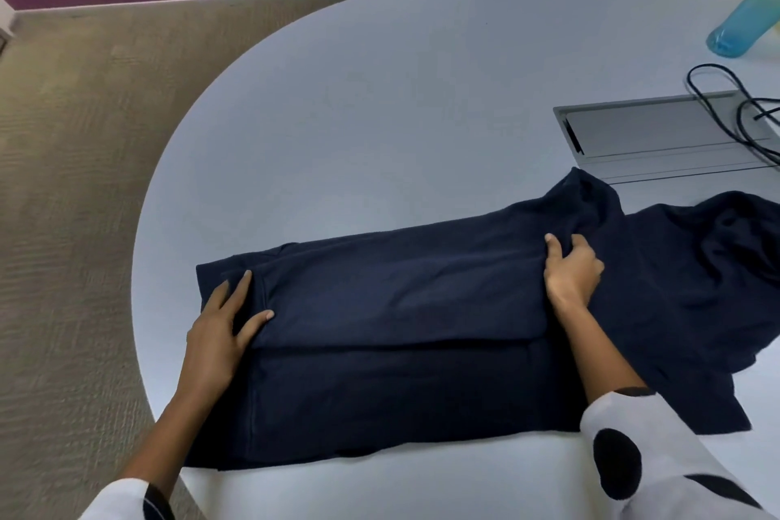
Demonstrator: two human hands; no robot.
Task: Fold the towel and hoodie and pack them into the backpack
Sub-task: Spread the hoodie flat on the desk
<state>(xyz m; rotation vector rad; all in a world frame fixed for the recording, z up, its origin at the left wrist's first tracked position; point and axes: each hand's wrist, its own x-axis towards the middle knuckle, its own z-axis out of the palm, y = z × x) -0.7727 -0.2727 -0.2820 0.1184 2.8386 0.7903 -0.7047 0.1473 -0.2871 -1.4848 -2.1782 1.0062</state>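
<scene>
Spread flat across the near part of the pale tabletop (pixel 380 97) lies the navy hoodie (pixel 401 350), folded into a long band, with its hood end bunched and loose toward the right. The left hand (pixel 219 334) rests on the hoodie's left end, its grip relaxed, fingers straight and spread, pressing the cloth and holding nothing. The right hand (pixel 572 270) sits near the hood, fingers curled, pinching a fold of the fabric. Farther right are a cable hatch (pixel 650 135), black cables (pixel 726 97) and a blue bottle (pixel 738 25).
</scene>
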